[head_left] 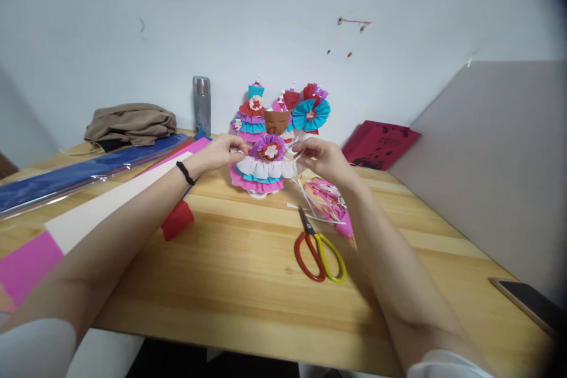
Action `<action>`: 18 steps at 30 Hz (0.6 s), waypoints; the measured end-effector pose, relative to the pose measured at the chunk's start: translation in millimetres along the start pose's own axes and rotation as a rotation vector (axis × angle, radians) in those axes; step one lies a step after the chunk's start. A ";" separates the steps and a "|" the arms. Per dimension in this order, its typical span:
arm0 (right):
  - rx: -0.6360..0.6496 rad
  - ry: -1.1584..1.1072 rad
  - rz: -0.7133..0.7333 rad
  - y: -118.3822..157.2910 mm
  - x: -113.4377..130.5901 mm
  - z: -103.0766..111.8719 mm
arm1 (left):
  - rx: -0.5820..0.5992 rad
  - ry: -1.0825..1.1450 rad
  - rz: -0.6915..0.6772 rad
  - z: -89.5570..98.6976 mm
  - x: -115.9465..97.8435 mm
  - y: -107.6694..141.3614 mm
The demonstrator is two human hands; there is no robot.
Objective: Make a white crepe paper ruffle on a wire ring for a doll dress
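Left hand [221, 151] and right hand [326, 159] pinching opposite ends of white ruffle [263, 168] | tiered paper dress [259, 186], mid-desk [230, 283] toward far edge | lower tiers and purple rosette [269, 142] on; white ruffle seemingly unfastened | scissors [309, 228] lying nearer front edge

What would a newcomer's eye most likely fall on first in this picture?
Most likely the ruffled dress-like piece mid-table, with its purple rosette and the white frill stretched between the left hand and right hand. Behind it, to the right, a large turquoise rosette stands out against the pale wall. Nearer the front, the scissors, one handle red and one yellow, lie on the wooden table.
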State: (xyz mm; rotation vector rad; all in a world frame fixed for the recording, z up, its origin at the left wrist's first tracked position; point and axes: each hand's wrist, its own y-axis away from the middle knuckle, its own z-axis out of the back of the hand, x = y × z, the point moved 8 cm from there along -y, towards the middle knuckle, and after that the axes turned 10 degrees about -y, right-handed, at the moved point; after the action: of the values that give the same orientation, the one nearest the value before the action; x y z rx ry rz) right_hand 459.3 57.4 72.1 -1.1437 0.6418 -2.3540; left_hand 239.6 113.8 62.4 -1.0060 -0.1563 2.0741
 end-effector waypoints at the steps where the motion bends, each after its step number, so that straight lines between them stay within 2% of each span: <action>1: 0.000 0.030 0.024 -0.3 2.3 -0.5 | 0.010 0.006 -0.009 -1.2 -0.6 -0.6; 4: -0.007 0.090 0.058 -1.1 8.9 -2.3 | 0.028 0.022 -0.031 -3.3 -2.5 -1.7; 9: -0.026 0.179 0.023 -2.6 12.2 -9.1 | 0.056 0.037 -0.029 -5.1 -5.5 -1.0; 14: -0.017 0.170 -0.032 -5.3 2.9 -22.2 | 0.063 0.067 -0.016 -5.9 -7.4 -1.0; 18: 0.041 0.140 -0.070 -3.8 -5.3 -26.8 | 0.056 0.076 -0.015 -4.8 -6.1 -1.2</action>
State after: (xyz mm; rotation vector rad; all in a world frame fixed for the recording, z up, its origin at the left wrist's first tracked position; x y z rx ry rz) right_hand 440.0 69.1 56.4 -1.0060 0.6066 -2.5121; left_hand 245.9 109.2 63.4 -1.0449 -0.0659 2.0121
